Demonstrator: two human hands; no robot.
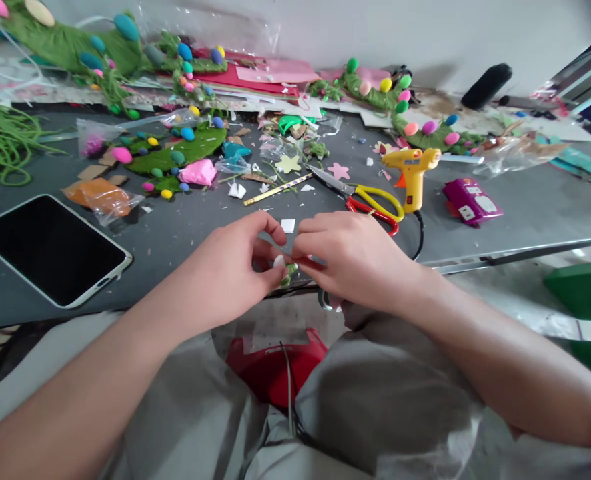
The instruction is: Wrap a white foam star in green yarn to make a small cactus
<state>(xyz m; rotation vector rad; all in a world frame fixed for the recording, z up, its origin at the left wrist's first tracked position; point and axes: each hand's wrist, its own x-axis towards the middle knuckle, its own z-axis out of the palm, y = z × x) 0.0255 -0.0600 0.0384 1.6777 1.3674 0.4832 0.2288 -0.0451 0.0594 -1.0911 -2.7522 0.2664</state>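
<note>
My left hand [225, 270] is curled at the table's front edge, thumb and fingers closed around a small green piece with a white bit [288, 275]. Fingers cover most of this piece, so I cannot tell its kind. Close against it, my right hand [358, 260] is pinched together, and its fingertips meet the piece; whatever they grip is hidden. A small white square [288, 226] lies just beyond the hands. Behind my right hand are scissors [375, 203] with yellow and red handles, and a yellow glue gun [411, 175] stands past them.
A tablet-like device [53, 250] lies at left, below green cord [5, 140]. Leaf shapes with coloured eggs [180, 152], a striped pencil [278, 189] and paper scraps cover the middle. A purple packet [471, 201] sits at right. Under the table is a red stool [278, 370].
</note>
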